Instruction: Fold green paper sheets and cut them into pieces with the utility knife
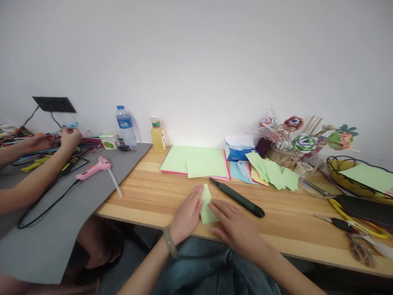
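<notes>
While the left hand [186, 215] lies unclenched with extended fingers along the left side of a small pale-green paper piece [206, 208], the right hand [235, 225] has its fingertips at the paper's right side, also unclenched; any pinch beneath the fingers cannot be told. Paper location: close to the near edge of the light wooden table [144, 205], between the hands. Risk 1, judged: uneven pressure from the two hands could rotate or skew the thin sheet, since nothing else appears to anchor it. Risk 2: a slip toward the near side could carry it over the table edge. Risk 3: the slim dark-green-handled craft knife [241, 199] lies just beyond, its blade end by the paper's far end; a far-reaching finger could be nicked if that blade is exposed, or the smooth handle nudged. Fold state of paper: unclear.
</notes>
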Demonstrator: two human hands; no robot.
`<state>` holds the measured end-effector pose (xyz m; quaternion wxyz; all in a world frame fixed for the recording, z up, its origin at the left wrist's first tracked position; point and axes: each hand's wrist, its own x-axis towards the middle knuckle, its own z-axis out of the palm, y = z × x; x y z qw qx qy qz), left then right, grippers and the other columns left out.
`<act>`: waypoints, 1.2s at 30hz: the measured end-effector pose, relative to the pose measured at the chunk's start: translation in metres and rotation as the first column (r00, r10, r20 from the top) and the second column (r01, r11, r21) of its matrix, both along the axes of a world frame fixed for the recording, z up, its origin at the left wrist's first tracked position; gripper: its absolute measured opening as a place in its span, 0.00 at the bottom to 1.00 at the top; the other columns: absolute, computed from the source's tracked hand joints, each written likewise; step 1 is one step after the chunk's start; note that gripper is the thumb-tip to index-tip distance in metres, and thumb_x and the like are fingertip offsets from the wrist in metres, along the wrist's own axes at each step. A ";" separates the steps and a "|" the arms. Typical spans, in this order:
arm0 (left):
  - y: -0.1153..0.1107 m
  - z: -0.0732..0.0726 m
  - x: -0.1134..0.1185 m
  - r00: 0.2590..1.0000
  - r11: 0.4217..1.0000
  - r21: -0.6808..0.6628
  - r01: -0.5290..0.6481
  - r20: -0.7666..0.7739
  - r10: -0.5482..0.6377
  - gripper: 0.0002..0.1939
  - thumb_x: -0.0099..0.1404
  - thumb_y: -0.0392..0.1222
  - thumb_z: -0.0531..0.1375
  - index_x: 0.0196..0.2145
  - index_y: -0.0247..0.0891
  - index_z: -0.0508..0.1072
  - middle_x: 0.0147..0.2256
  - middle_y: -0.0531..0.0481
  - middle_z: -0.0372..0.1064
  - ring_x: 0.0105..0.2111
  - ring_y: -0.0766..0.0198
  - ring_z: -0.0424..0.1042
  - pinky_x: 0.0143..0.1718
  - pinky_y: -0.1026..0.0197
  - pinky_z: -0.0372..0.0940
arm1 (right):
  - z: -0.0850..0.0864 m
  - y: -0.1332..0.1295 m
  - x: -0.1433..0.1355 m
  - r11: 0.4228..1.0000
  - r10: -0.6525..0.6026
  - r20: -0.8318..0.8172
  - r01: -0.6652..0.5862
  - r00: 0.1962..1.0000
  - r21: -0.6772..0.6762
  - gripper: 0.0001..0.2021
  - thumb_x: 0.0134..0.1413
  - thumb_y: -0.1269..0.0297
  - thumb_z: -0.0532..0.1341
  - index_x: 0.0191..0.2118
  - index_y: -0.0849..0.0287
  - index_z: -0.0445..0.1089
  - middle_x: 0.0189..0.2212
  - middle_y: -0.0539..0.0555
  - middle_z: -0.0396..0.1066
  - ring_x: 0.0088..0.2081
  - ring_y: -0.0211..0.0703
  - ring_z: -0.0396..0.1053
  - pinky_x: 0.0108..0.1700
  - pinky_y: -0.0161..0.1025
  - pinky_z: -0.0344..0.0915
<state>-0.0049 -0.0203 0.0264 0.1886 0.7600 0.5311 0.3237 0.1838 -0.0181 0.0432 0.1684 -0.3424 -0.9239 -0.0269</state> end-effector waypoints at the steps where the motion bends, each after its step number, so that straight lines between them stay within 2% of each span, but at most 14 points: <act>1: 0.000 -0.001 -0.001 0.997 1.000 -0.021 -0.009 0.080 0.011 0.23 0.69 0.40 0.40 0.60 0.35 0.51 0.61 0.47 0.49 0.60 0.65 0.48 0.60 0.56 0.48 | -0.004 -0.004 -0.003 1.000 0.027 -0.007 -0.027 1.000 0.006 0.25 0.54 0.56 0.57 0.57 0.59 0.59 0.53 0.59 0.63 0.54 0.48 0.60 0.53 0.46 0.61; 5: 0.002 -0.005 -0.005 0.957 0.998 -0.067 0.006 0.291 0.013 0.24 0.67 0.38 0.43 0.61 0.37 0.49 0.59 0.47 0.53 0.58 0.64 0.53 0.59 0.56 0.51 | -0.015 -0.013 -0.007 0.997 0.073 -0.046 -0.071 0.996 0.041 0.28 0.52 0.54 0.58 0.56 0.65 0.59 0.53 0.63 0.63 0.55 0.52 0.59 0.52 0.49 0.62; 9: 0.003 -0.008 -0.006 0.914 0.995 -0.093 -0.025 0.401 0.060 0.24 0.67 0.36 0.44 0.60 0.37 0.50 0.58 0.44 0.54 0.58 0.62 0.54 0.58 0.52 0.52 | -0.024 -0.026 -0.003 0.986 0.150 -0.105 -0.141 0.983 0.089 0.18 0.56 0.67 0.55 0.53 0.61 0.63 0.50 0.60 0.67 0.53 0.50 0.62 0.49 0.48 0.65; 14: 0.003 -0.011 -0.006 0.889 0.992 -0.111 -0.060 0.446 0.103 0.20 0.67 0.39 0.46 0.56 0.36 0.54 0.56 0.42 0.58 0.56 0.62 0.58 0.56 0.52 0.56 | -0.018 -0.041 0.003 0.974 0.221 -0.239 -0.200 0.946 0.111 0.17 0.58 0.73 0.47 0.47 0.55 0.68 0.42 0.51 0.73 0.45 0.37 0.69 0.44 0.33 0.67; 16: 0.003 -0.013 -0.006 0.883 0.992 -0.108 -0.067 0.457 0.109 0.19 0.67 0.40 0.47 0.55 0.36 0.57 0.55 0.42 0.60 0.55 0.62 0.60 0.56 0.53 0.56 | -0.006 -0.036 0.013 0.992 0.114 -0.321 -0.089 0.940 0.090 0.15 0.58 0.72 0.48 0.44 0.53 0.69 0.35 0.48 0.75 0.36 0.33 0.73 0.38 0.28 0.68; 18: 0.003 -0.013 -0.006 0.892 0.992 -0.104 -0.076 0.438 0.115 0.18 0.66 0.42 0.49 0.53 0.36 0.60 0.54 0.43 0.62 0.54 0.62 0.61 0.56 0.54 0.56 | 0.010 -0.021 0.033 0.993 -0.070 -0.413 0.104 0.908 0.061 0.14 0.59 0.69 0.49 0.44 0.52 0.69 0.30 0.47 0.76 0.30 0.34 0.73 0.31 0.28 0.69; 20: 0.003 -0.012 -0.006 0.914 0.991 -0.093 -0.099 0.385 0.128 0.17 0.65 0.43 0.49 0.50 0.37 0.64 0.53 0.45 0.63 0.53 0.61 0.62 0.56 0.53 0.55 | 0.026 0.001 0.060 0.945 -0.251 -0.512 0.321 0.821 0.052 0.15 0.60 0.65 0.48 0.47 0.53 0.67 0.27 0.48 0.75 0.27 0.38 0.73 0.28 0.33 0.69; 22: 0.002 -0.011 -0.006 0.935 0.990 -0.069 -0.123 0.327 0.139 0.16 0.65 0.44 0.50 0.48 0.38 0.67 0.51 0.46 0.64 0.53 0.60 0.61 0.57 0.52 0.55 | 0.039 0.026 0.091 0.846 -0.373 -0.622 0.527 0.689 0.077 0.17 0.61 0.60 0.47 0.51 0.57 0.64 0.37 0.55 0.74 0.34 0.43 0.72 0.35 0.41 0.69; 23: 0.002 -0.010 -0.005 0.943 0.990 -0.056 -0.127 0.302 0.138 0.16 0.65 0.44 0.50 0.47 0.39 0.68 0.51 0.47 0.65 0.54 0.59 0.61 0.57 0.51 0.54 | 0.042 0.039 0.106 0.795 -0.403 -0.665 0.600 0.629 0.086 0.19 0.61 0.59 0.45 0.54 0.59 0.60 0.46 0.59 0.69 0.42 0.46 0.70 0.42 0.44 0.67; 25: 0.001 -0.009 -0.004 0.957 0.992 -0.030 -0.123 0.260 0.127 0.15 0.65 0.43 0.49 0.46 0.39 0.69 0.49 0.47 0.67 0.53 0.59 0.61 0.56 0.50 0.54 | 0.043 0.061 0.131 0.727 -0.443 -0.694 0.681 0.568 0.093 0.21 0.63 0.59 0.42 0.57 0.60 0.56 0.53 0.62 0.60 0.52 0.48 0.61 0.52 0.49 0.58; 27: 0.001 -0.009 -0.003 0.968 0.994 -0.008 -0.107 0.228 0.106 0.15 0.65 0.43 0.49 0.45 0.40 0.70 0.48 0.48 0.68 0.53 0.59 0.62 0.56 0.49 0.55 | 0.036 0.078 0.149 0.743 -0.484 -0.626 0.665 0.612 0.075 0.18 0.62 0.59 0.47 0.54 0.60 0.59 0.52 0.60 0.61 0.51 0.47 0.61 0.51 0.52 0.58; 31: 0.001 -0.007 -0.006 0.985 0.999 -0.010 -0.046 0.167 0.047 0.14 0.65 0.42 0.49 0.42 0.41 0.71 0.47 0.48 0.69 0.52 0.59 0.63 0.55 0.50 0.57 | 0.012 0.095 0.170 0.855 -0.493 -0.355 0.518 0.794 -0.028 0.14 0.57 0.58 0.56 0.47 0.57 0.65 0.46 0.54 0.65 0.41 0.40 0.66 0.42 0.45 0.65; 34: 0.004 0.003 -0.012 0.995 0.999 -0.026 0.032 0.092 -0.030 0.13 0.65 0.42 0.50 0.42 0.41 0.71 0.47 0.49 0.69 0.52 0.61 0.63 0.55 0.54 0.57 | 0.000 0.094 0.178 0.860 -0.499 -0.275 0.508 0.822 -0.044 0.14 0.57 0.58 0.56 0.47 0.58 0.64 0.47 0.55 0.65 0.45 0.43 0.65 0.46 0.49 0.63; 36: 0.012 0.014 -0.016 0.997 0.998 0.005 0.064 -0.041 -0.064 0.14 0.65 0.42 0.50 0.44 0.40 0.70 0.50 0.49 0.67 0.54 0.62 0.61 0.56 0.55 0.56 | -0.002 0.089 0.174 0.848 -0.516 -0.270 0.529 0.813 -0.027 0.15 0.58 0.59 0.53 0.48 0.60 0.64 0.50 0.59 0.64 0.49 0.47 0.63 0.50 0.53 0.60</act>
